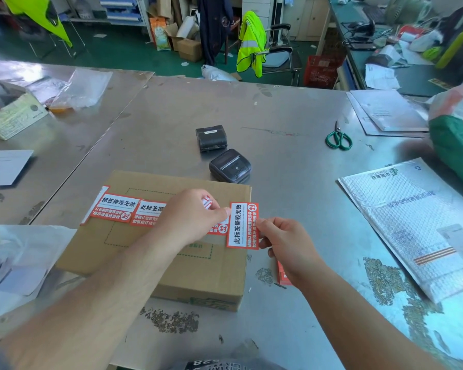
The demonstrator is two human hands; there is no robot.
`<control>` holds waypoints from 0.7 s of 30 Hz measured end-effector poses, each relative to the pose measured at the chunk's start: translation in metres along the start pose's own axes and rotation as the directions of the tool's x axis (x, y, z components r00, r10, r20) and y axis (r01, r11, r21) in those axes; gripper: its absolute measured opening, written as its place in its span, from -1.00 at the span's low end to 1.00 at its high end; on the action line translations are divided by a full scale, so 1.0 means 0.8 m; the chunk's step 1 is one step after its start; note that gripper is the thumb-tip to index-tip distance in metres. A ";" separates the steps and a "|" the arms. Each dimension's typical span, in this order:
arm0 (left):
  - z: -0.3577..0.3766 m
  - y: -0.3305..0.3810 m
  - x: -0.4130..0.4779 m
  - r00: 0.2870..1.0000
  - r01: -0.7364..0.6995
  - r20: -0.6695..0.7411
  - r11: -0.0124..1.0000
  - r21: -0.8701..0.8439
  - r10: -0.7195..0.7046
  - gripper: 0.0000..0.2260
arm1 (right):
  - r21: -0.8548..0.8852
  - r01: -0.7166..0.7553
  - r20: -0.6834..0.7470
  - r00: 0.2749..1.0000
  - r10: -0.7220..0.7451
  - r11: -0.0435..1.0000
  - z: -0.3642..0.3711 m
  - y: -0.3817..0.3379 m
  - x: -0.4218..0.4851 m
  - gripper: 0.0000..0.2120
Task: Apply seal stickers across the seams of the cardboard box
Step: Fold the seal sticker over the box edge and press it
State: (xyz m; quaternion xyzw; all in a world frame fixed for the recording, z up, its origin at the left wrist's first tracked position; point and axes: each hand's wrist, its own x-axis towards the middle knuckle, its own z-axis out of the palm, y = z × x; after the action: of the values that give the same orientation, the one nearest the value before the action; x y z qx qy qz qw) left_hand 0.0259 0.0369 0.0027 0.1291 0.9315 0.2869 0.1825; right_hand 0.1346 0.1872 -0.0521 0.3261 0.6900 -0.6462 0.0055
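The sticker (242, 225) pinched in my right hand (284, 243) reads 此标签撕毁无效, with a circled 封. The stuck-down stickers (118, 208) on the box (198, 271) repeat that wording. Other print is unreadable.

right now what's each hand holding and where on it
The right hand pinches a seal sticker by its lower right edge. The left hand pinches its upper left edge, with peeled backing in the fingers.
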 end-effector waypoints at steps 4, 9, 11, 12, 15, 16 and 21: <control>0.004 0.003 0.000 1.000 -0.019 -0.011 0.998 0.057 0.020 -0.75 | 0.010 -0.005 -0.005 1.000 0.005 1.000 0.000 0.000 0.000 -0.71; 0.005 0.006 -0.001 1.000 -0.020 -0.015 0.996 0.083 0.022 -0.73 | 0.032 -0.002 -0.004 1.000 0.002 0.999 -0.001 0.002 0.000 -0.72; 0.005 0.006 0.000 1.000 -0.017 -0.015 0.997 0.081 0.018 -0.73 | 0.039 -0.001 -0.004 1.000 0.001 0.999 -0.001 0.003 0.001 -0.72; 0.005 0.006 0.000 1.000 -0.018 -0.015 0.996 0.085 0.019 -0.73 | 0.040 -0.005 -0.003 1.000 0.005 0.999 0.000 0.004 0.001 -0.72; 0.008 0.005 0.000 0.999 -0.025 -0.018 0.994 0.104 0.027 -0.73 | 0.043 -0.018 -0.004 1.000 0.018 0.999 0.000 0.005 0.001 -0.71; 0.010 0.004 0.000 0.999 -0.027 -0.019 0.994 0.108 0.030 -0.73 | 0.044 -0.022 -0.003 1.000 0.022 0.999 -0.001 0.006 0.002 -0.71; 0.013 0.005 -0.002 0.998 -0.044 -0.042 0.986 0.163 0.051 -0.74 | 0.061 -0.043 0.002 0.999 0.043 0.997 -0.001 0.012 0.006 -0.70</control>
State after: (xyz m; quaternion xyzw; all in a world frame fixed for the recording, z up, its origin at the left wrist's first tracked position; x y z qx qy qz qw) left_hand 0.0322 0.0447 -0.0029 0.1590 0.9523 0.2177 0.1428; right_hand 0.1359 0.1898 -0.0626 0.3407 0.6630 -0.6666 0.0095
